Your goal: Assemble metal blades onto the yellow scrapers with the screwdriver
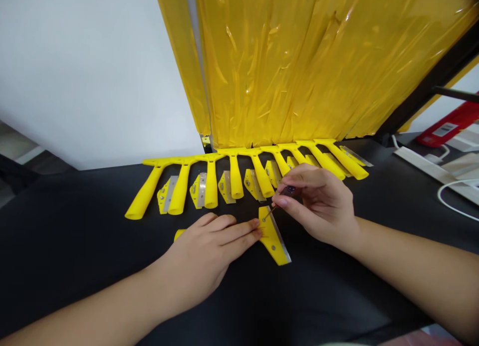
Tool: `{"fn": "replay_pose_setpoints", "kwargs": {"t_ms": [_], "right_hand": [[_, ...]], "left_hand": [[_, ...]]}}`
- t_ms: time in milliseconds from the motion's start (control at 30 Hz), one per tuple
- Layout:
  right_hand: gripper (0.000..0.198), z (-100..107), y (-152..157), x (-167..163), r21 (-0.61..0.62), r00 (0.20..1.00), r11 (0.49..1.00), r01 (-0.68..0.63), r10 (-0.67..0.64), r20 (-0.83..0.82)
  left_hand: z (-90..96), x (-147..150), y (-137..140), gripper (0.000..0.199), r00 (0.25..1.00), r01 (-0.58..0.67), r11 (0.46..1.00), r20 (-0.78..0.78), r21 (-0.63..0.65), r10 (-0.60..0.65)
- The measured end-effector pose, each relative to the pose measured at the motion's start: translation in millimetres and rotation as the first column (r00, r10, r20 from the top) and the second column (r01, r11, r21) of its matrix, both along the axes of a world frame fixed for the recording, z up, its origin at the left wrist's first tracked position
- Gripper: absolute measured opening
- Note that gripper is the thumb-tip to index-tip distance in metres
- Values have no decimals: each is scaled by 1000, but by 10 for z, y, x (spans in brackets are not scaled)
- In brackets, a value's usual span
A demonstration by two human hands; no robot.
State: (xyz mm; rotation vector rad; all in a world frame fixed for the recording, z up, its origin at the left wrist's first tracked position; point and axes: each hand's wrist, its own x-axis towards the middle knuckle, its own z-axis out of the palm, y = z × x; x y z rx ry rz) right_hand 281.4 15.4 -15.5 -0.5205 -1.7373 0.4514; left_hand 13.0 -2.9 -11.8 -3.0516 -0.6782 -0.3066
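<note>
A yellow scraper [268, 232] lies on the black table with its thin metal blade edge facing right. My left hand [204, 244] covers its handle and holds it down, fingertips extended on the yellow head; the thumb is hidden. Two screws show on the head, an upper screw [264, 219] and a lower screw [273, 248]. My right hand [318, 204] pinches a small screwdriver [290, 189] with a dark handle between thumb and fingers. Its thin shaft slants down left, the tip at the upper screw.
Behind my hands stands a row of several yellow scraper handles [179, 186], with loose yellow plates and blades [198, 189] between them. A white power strip [422, 164] with cables and a red box [449, 121] sit at right. A yellow plastic curtain [273, 67] hangs at the back.
</note>
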Motion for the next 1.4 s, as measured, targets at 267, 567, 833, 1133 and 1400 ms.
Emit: {"fn": "replay_pose_setpoints", "kwargs": {"t_ms": [267,567,833,1133,1400], "right_hand": [[40,-12,-4,-28,33,1000,999,-8,7,24],[10,80,-35,-103,-297,982,951,-88,33,-186],[14,123,79,-97,-478,954,845,-238,112,-277],[13,100,242,-4,-512,936,791,-337,224,-270],[20,158,139,-249,-580,737,472,-664,283,-613]], "left_hand": [[-2,13,-5,56,1000,-1,1000,6,-18,1],[-16,19,9,57,1000,-19,999,-3,-41,18],[26,46,7,56,999,-48,993,0,-108,49],[-3,58,-14,53,996,-80,987,23,-138,84],[10,60,-21,54,996,-87,985,8,-149,90]]}}
